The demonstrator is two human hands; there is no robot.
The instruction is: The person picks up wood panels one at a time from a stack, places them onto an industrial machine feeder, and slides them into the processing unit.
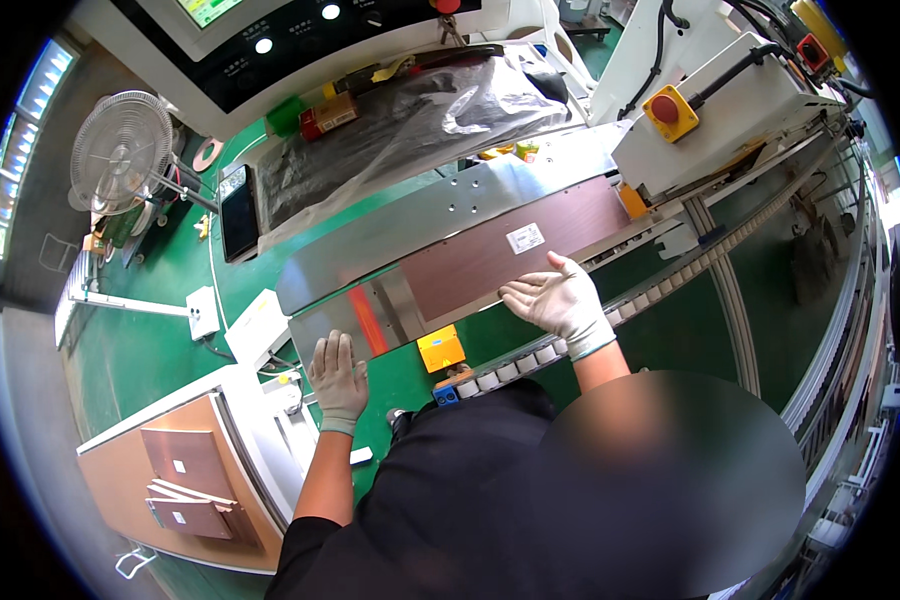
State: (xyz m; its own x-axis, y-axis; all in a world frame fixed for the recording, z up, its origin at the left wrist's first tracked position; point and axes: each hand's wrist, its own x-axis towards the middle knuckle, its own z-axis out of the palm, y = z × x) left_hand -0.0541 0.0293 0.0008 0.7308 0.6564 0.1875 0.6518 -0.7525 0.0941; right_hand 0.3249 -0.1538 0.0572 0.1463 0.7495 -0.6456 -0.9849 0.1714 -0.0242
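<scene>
On the steel bed, right hand flat, fingers spread, at brown panel near edge; left hand flat, gripping nothing, beside orange block; rollers close below.

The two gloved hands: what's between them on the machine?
In the head view, a yellow block sits between the left hand and right hand, below the brown panel.

Bright, even light with window glare at left, strong fisheye bending, dark rim, and a blurred patch below
</scene>
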